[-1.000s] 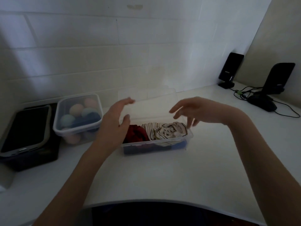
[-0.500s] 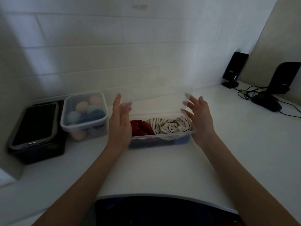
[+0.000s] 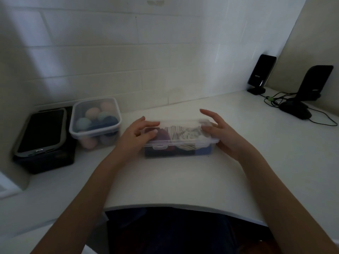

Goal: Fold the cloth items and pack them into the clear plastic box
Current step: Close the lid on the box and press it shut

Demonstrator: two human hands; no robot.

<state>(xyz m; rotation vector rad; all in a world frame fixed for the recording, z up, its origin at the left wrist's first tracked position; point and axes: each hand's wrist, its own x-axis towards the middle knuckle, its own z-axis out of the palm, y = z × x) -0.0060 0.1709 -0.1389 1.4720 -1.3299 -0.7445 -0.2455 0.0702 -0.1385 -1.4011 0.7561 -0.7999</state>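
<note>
Both forearms reach forward — left grip [image 3: 139, 132] and right grip [image 3: 218, 129] loosely spread.

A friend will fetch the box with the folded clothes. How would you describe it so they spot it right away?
On the white counter along the tiled wall, look between the person's two hands. There sits a low, long clear plastic box with its lid on, striped and dark red cloth inside. The taller lidded tub to its left holds pastel balls instead.
</note>
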